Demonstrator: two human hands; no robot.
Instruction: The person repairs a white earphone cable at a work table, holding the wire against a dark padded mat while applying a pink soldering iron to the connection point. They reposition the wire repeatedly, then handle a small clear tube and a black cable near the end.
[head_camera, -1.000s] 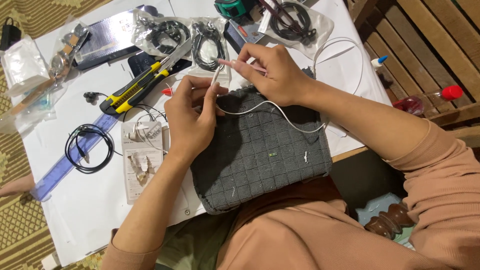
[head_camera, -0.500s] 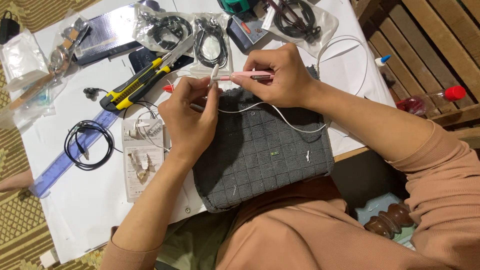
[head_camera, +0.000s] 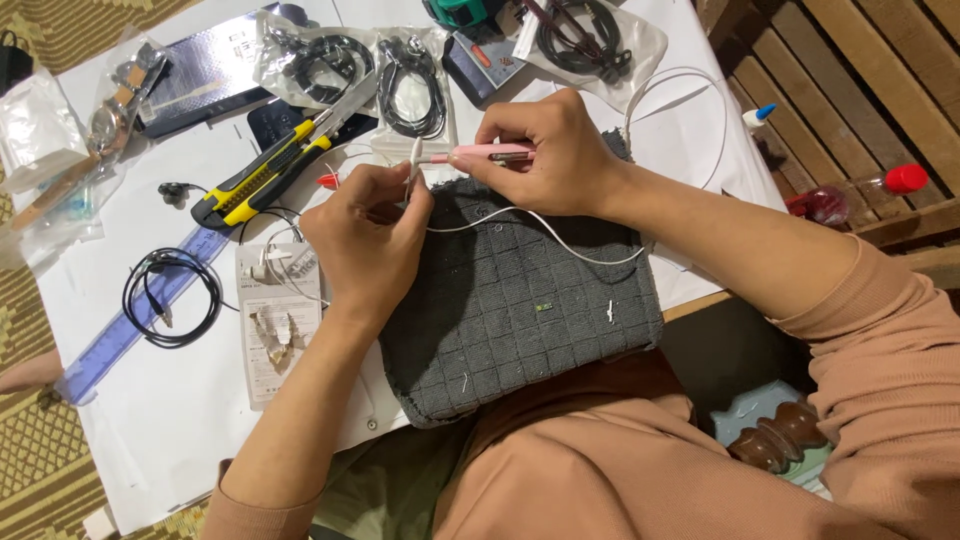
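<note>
Pinching the end of a thin white cable (head_camera: 560, 232) between thumb and fingertips, the left hand (head_camera: 370, 240) holds it above a grey quilted pad (head_camera: 520, 310); the right hand (head_camera: 550, 150) keeps its grip pressed around a pink tool (head_camera: 480, 154), tip touching the cable end; a yellow utility knife (head_camera: 265, 170) lies nearby on the white surface (head_camera: 150, 420).

A yellow cutter (head_camera: 262, 178) lay on the bench (head_camera: 150, 420), near a blue ruler (head_camera: 130, 320) and a black cable coil (head_camera: 170, 297). Bagged cables (head_camera: 408, 85) lay behind, a red-capped bottle (head_camera: 860, 192) apart.
</note>
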